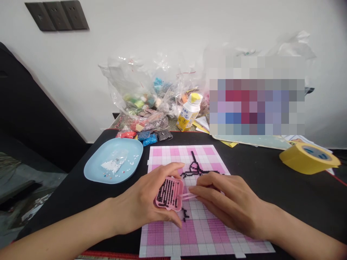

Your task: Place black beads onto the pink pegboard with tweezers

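My left hand (pixel 143 200) is wrapped round a small pink bead tray (pixel 179 202), tilted so its grooves face me. Rows of black beads (pixel 168 191) fill most of those grooves. In my right hand (pixel 230 202) is a pair of pale pink tweezers (pixel 189 196), pinched between the fingers, with the tips at the tray's right side. Under both hands lies a pink and white checked pegboard (pixel 187 150). Black beads form a branching outline (pixel 198 169) on its upper part, partly hidden by my right hand. A smaller black bead piece (pixel 185 215) shows below the tray.
A light blue plate (pixel 93 164) with white and a few coloured beads is at the left. Bead bags (pixel 150 139), a yellow and white bottle (pixel 189 112) and plastic bags (pixel 130 79) stand behind. Yellow tape (pixel 300 160) lies right.
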`<action>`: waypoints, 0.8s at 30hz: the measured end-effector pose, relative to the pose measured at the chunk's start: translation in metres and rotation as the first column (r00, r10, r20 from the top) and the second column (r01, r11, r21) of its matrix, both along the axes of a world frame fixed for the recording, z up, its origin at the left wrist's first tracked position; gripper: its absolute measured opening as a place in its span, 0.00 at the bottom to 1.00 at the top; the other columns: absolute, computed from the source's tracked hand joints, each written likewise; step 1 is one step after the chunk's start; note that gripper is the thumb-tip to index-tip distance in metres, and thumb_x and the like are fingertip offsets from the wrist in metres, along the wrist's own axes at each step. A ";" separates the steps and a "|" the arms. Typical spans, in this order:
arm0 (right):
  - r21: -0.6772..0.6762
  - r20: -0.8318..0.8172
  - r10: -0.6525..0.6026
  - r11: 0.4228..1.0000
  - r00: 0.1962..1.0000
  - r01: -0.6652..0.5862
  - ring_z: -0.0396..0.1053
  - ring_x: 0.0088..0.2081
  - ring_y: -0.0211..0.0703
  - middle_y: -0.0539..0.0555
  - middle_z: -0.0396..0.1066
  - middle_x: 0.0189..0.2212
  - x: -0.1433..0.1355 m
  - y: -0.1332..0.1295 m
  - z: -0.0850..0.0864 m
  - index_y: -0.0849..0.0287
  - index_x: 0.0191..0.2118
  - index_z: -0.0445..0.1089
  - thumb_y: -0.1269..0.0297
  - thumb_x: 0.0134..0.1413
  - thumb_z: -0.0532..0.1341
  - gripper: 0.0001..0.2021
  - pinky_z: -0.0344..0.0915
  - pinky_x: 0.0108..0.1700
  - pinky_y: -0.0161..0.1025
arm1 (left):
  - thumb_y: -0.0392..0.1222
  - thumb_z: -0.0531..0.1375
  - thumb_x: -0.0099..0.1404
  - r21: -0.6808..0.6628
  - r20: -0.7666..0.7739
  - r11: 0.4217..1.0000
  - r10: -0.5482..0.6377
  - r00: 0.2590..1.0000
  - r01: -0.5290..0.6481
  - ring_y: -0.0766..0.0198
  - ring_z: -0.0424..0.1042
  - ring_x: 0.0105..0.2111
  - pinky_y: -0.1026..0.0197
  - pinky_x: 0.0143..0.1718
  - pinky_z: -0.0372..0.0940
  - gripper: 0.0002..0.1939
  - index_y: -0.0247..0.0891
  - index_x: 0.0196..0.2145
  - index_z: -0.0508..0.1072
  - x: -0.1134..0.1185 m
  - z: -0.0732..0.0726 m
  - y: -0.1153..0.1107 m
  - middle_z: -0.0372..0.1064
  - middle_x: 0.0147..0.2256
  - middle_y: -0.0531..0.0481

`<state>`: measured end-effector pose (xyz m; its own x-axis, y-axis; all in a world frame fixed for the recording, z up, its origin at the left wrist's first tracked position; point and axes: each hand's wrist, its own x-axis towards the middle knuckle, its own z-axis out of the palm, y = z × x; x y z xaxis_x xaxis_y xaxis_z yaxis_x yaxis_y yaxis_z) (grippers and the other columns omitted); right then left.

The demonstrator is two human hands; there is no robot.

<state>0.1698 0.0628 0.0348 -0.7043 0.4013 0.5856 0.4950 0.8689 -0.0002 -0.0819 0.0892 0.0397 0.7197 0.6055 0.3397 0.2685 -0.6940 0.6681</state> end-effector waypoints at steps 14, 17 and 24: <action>0.022 -0.019 0.006 1.000 1.000 -0.005 0.70 0.32 0.37 0.56 0.69 0.34 -0.001 0.000 0.004 0.64 0.46 0.66 0.75 0.66 0.51 0.09 0.66 0.29 0.33 | 0.53 0.71 0.54 -0.013 0.004 1.000 -0.014 1.000 0.014 0.55 0.72 0.46 0.53 0.51 0.67 0.48 0.55 0.64 0.47 -0.001 0.001 0.000 0.68 0.48 0.49; 0.017 -0.023 0.003 1.000 1.000 -0.003 0.71 0.32 0.37 0.55 0.69 0.34 -0.001 0.000 0.003 0.64 0.47 0.66 0.74 0.66 0.50 0.10 0.66 0.29 0.33 | 0.53 0.71 0.55 -0.001 0.005 1.000 -0.014 1.000 0.014 0.54 0.72 0.46 0.52 0.51 0.68 0.48 0.54 0.64 0.47 0.000 0.002 0.000 0.68 0.48 0.48; 0.038 -0.027 0.004 0.999 1.000 -0.003 0.71 0.32 0.36 0.55 0.70 0.33 -0.001 -0.002 0.005 0.64 0.45 0.67 0.74 0.66 0.50 0.10 0.67 0.29 0.32 | 0.54 0.69 0.57 -0.001 -0.004 1.000 -0.004 1.000 0.004 0.52 0.72 0.47 0.48 0.51 0.68 0.46 0.55 0.64 0.47 0.001 0.004 -0.001 0.68 0.49 0.47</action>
